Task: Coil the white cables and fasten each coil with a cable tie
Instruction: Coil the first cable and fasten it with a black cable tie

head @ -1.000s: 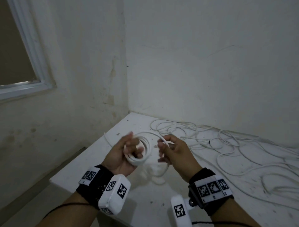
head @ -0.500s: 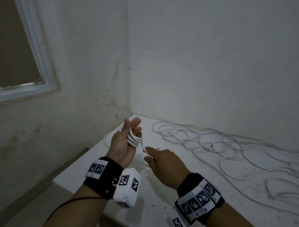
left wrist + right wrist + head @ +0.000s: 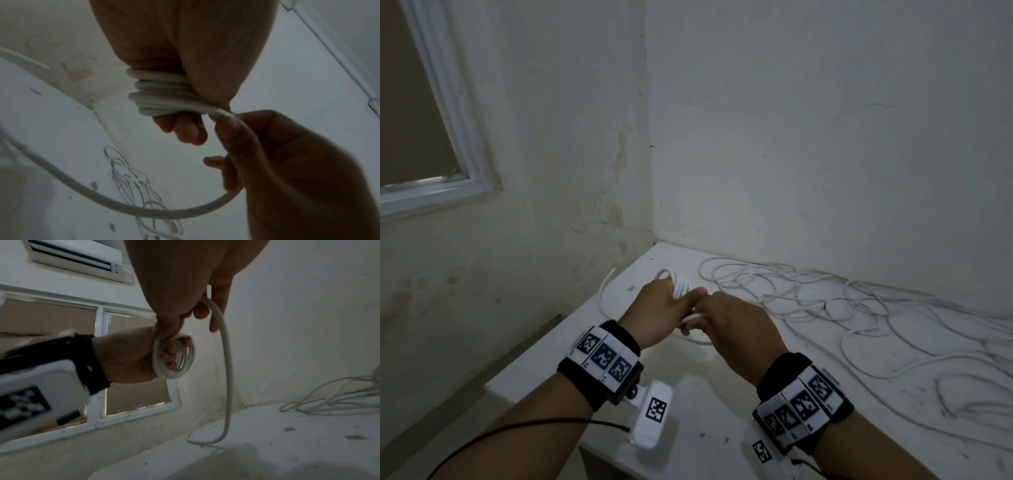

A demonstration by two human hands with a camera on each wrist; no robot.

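Coiling step, midway through one cable. Left hand [image 3: 659, 310] curled round a tight coil [image 3: 162, 95] of white cable, several turns stacked over the fingers [image 3: 186, 129], held above the near-left corner of the white surface [image 3: 722, 428]. Right hand [image 3: 736, 325] closed on the free run of the same cable [image 3: 226, 369], pinching it just beside the coil, touching the left hand in the head view. From that pinch, a slack loop hanging down to the surface and trailing off toward the left edge.

Next move, by judgement: another wrap laid over the left fingers, slack fed through the right hand without loosening the turns already gripped; tail looks short, so only a few wraps left before tying. No cable tie visible in any view, so one to be found once the coil is complete.

Count: two hands, both occupied. One coil in progress. One loose heap of white cables [image 3: 859, 318] sprawled over the back and right of the surface, well apart from the hands; number of separate cables in it impossible to tell, strands overlapping. Finished, tied coils in view: none. One window [image 3: 431, 120] at left, one air conditioner [image 3: 78, 257] above it in the right wrist view.
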